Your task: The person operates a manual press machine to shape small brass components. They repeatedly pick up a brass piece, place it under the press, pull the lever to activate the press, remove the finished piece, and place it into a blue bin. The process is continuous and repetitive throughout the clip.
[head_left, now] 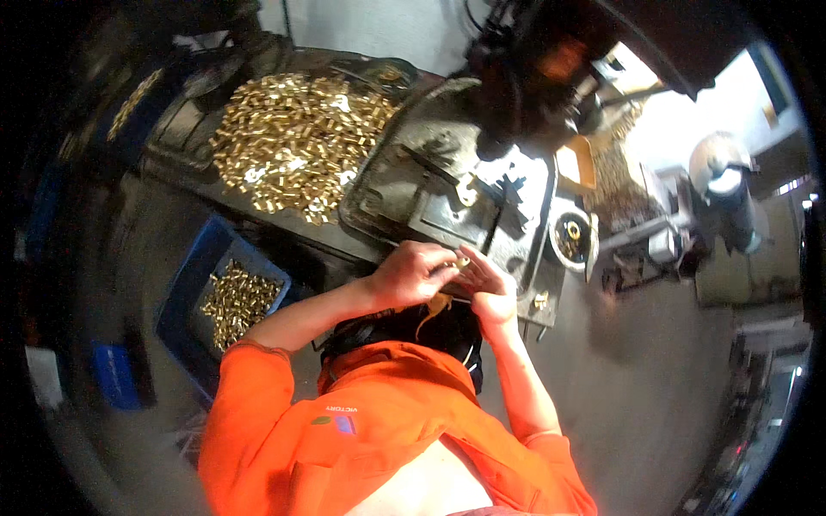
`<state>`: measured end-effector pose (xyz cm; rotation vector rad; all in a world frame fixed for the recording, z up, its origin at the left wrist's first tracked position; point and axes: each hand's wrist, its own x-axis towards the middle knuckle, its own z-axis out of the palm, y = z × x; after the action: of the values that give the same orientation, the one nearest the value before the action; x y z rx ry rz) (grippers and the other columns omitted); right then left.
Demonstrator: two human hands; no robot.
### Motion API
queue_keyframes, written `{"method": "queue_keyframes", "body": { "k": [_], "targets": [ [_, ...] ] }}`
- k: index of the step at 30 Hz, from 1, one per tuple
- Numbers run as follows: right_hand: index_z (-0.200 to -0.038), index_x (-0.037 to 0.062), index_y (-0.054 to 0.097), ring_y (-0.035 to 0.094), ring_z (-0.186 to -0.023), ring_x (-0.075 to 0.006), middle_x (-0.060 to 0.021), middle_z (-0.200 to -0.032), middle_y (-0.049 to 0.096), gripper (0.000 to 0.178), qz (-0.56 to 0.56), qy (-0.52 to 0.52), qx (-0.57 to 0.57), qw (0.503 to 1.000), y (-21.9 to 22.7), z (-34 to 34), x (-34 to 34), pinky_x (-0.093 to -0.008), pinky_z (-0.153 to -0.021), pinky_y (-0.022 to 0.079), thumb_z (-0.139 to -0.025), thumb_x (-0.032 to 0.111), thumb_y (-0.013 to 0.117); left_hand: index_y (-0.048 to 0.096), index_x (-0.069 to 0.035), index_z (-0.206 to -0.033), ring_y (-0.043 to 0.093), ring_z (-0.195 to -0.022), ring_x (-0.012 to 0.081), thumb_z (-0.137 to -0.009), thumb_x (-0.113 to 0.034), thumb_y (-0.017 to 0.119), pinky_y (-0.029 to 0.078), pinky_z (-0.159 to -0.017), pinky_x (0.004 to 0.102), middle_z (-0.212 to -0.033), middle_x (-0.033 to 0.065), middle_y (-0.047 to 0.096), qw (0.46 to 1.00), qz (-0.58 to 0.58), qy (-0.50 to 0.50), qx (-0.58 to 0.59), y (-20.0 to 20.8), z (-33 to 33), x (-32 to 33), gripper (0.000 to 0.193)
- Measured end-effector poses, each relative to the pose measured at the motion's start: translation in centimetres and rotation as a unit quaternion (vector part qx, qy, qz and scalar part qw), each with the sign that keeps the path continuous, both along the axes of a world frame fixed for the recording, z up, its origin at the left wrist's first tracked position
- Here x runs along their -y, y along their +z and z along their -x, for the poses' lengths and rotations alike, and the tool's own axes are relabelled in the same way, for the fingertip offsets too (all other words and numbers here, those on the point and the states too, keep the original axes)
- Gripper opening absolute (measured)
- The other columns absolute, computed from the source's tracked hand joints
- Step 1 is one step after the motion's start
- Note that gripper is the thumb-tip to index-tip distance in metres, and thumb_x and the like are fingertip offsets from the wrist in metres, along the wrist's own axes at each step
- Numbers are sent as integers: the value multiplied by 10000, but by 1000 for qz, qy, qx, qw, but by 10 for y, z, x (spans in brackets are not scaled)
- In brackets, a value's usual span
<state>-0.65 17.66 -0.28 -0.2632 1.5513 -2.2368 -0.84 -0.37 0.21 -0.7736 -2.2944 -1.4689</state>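
Close to my body, at the front edge of the machine table point(391, 185), my two hands meet. My left hand point(411, 277) is closed, pinching a small brass fitting point(463, 263) between thumb and fingers. Beside it, my right hand point(492, 288) is turned palm inward with its fingers stretched out, against or very near the fitting; whether it touches cannot be made out. Beyond the hands stands a metal fixture point(465, 191) on the table. A large heap of small brass pieces point(297, 146) lies to the left on the bench.
At my left sits a blue bin point(183, 268) with more brass pieces point(241, 303) inside. The dark machine head point(533, 86) overhangs the table. Right of it are a round pail point(559, 249) and a yellowish container point(578, 163). A few small pieces point(541, 300) rest at the table's right corner.
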Motion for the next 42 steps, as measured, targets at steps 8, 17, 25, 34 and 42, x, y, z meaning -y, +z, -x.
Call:
{"method": "queue_keyframes", "body": {
  "k": [8, 17, 25, 34, 42],
  "targets": [
    [-1274, -51, 430, 514, -1127, -234, -146, -1235, 522, 681, 109, 18, 52, 992, -24, -5, -5, -376, -966, 403, -600, -147, 444, 625, -7, -848, 629, -680, 276, -750, -92, 676, 483, -571, 335, -776, 133, 629, 999, 40, 17, 23, 2, 2, -7, 139],
    [-1363, 37, 337, 508, -1110, -237, -146, -1269, 468, 795, -10, -65, -20, 998, -5, 5, -10, -343, -879, 464, -598, -155, 442, 602, 3, -807, 574, -559, 235, -756, -62, 668, 429, -497, 327, -683, 111, 576, 998, 56, 10, 32, 16, 4, -7, 106],
    [-1288, 9, 449, 503, -1123, -204, -108, -1262, 494, 727, -110, -98, -128, 981, 13, 8, -24, -289, -905, 406, -563, -22, 480, 602, -23, -865, 600, -658, 300, -761, -96, 665, 470, -560, 354, -751, 125, 601, 992, 124, -5, 8, 11, 16, -8, 141],
    [-1053, -31, 617, 539, -1053, -195, -155, -1216, 524, 568, -197, -102, -179, 959, 19, -5, -54, -280, -860, 441, -514, 25, 447, 642, -36, -764, 609, -679, 320, -760, -163, 642, 463, -595, 398, -739, 148, 628, 982, 160, 95, -19, 1, 112, -2, 126],
    [-1001, -71, 610, 560, -1013, -211, -183, -1147, 555, 559, -172, -119, -176, 962, 13, -7, -71, -288, -828, 458, -497, -62, 368, 644, -68, -735, 605, -612, 302, -735, -274, 667, 460, -550, 402, -658, 135, 608, 944, 277, 159, -77, -7, 138, -20, 208]
  ]
}}
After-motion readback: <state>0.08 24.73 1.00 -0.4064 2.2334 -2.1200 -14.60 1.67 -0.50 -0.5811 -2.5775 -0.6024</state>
